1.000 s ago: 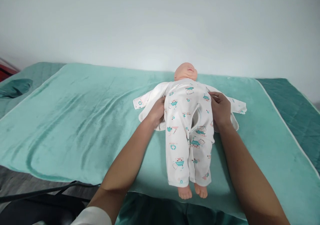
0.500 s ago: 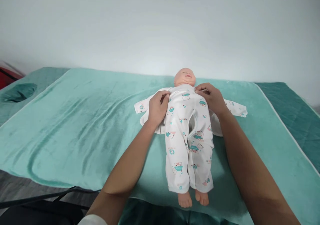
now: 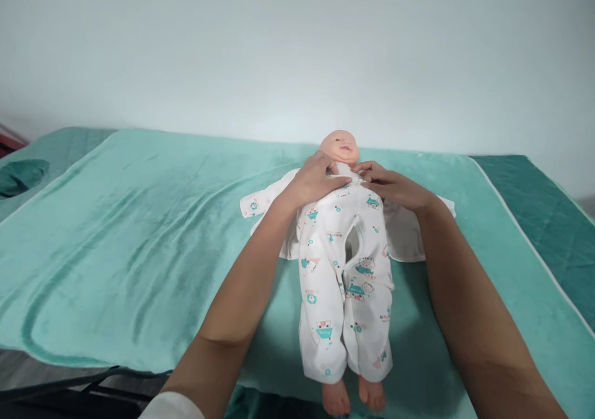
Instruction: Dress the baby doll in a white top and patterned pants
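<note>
A baby doll (image 3: 341, 146) lies on its back on a teal blanket (image 3: 139, 220), dressed in a white patterned onesie (image 3: 341, 282) with its bare feet toward me. My left hand (image 3: 316, 180) rests on the doll's upper chest, fingers curled at the onesie's collar just under the chin. My right hand (image 3: 393, 186) lies on the other side of the chest, its fingertips pinching the collar fabric at the neck. The onesie gapes open at the belly. Its sleeves lie spread to both sides.
The blanket covers a bed with a darker green quilted cover (image 3: 553, 214) showing at the right. A dark green cloth (image 3: 18, 177) lies at the far left. A plain white wall stands behind. Dark cables (image 3: 60, 385) run below the bed's near edge.
Both hands have slid from the doll's sides up along the chest to the collar under the chin. The view has shifted slightly, so the doll sits lower in the picture.
</note>
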Demonstrator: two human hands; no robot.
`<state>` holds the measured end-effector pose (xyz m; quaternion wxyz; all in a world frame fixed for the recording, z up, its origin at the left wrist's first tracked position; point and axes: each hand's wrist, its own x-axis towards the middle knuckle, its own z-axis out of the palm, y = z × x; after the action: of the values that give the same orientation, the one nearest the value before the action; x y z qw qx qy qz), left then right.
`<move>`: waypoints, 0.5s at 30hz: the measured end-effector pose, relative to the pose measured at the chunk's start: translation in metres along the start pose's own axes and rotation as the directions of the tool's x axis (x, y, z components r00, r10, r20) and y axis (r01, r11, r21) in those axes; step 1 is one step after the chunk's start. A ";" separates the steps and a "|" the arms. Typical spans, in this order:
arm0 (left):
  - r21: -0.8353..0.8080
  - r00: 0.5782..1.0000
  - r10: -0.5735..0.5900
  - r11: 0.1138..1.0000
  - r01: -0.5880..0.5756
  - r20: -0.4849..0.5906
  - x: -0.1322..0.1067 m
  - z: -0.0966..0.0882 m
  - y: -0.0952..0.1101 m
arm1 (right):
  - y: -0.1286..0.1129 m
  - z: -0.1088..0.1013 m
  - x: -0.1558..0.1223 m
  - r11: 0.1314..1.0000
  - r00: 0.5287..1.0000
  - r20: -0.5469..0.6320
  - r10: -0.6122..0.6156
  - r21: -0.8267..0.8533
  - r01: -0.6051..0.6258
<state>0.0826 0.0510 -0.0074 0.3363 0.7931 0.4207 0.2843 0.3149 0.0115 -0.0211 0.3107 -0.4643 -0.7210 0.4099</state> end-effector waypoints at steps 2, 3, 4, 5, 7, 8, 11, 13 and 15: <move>0.006 0.999 0.040 0.999 -0.040 0.026 0.001 -0.002 -0.005 | 0.001 -0.001 0.007 1.000 1.000 -0.011 -0.017 0.003 0.017; 0.009 0.998 0.051 0.999 -0.052 0.026 0.002 -0.003 -0.008 | 0.002 0.000 0.011 1.000 0.999 -0.030 -0.031 0.004 0.031; 0.012 0.998 0.053 0.999 -0.053 0.018 0.003 -0.003 -0.011 | 0.004 0.002 0.016 0.999 0.998 -0.054 -0.040 0.004 0.040; 0.012 0.999 0.045 0.999 -0.045 0.003 0.004 -0.004 -0.014 | 0.006 0.004 0.020 0.999 0.996 -0.082 -0.037 0.002 0.037; -0.010 0.999 0.008 1.000 -0.009 -0.054 0.005 -0.004 -0.020 | 0.009 0.009 0.027 1.000 0.988 -0.153 0.002 -0.028 -0.006; -0.033 0.995 -0.012 0.999 0.009 -0.095 0.006 -0.003 -0.023 | 0.011 0.012 0.029 0.998 0.982 -0.189 0.019 -0.056 -0.030; -0.090 0.975 -0.053 0.995 0.034 -0.216 0.007 0.000 -0.032 | 0.013 0.016 0.029 0.989 0.972 -0.237 -0.011 -0.146 -0.025; -0.106 0.962 -0.056 0.994 0.028 -0.266 0.007 0.005 -0.036 | 0.014 0.017 0.027 0.985 0.975 -0.217 -0.057 -0.172 0.019; -0.128 0.956 -0.054 0.992 0.017 -0.289 0.006 0.010 -0.039 | 0.017 0.016 0.024 0.984 0.974 -0.214 -0.074 -0.175 0.037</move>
<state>0.0744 0.0690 -0.0426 0.3243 0.7125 0.4613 0.4175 0.2993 0.0331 -0.0424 0.3590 -0.5113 -0.7273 0.2842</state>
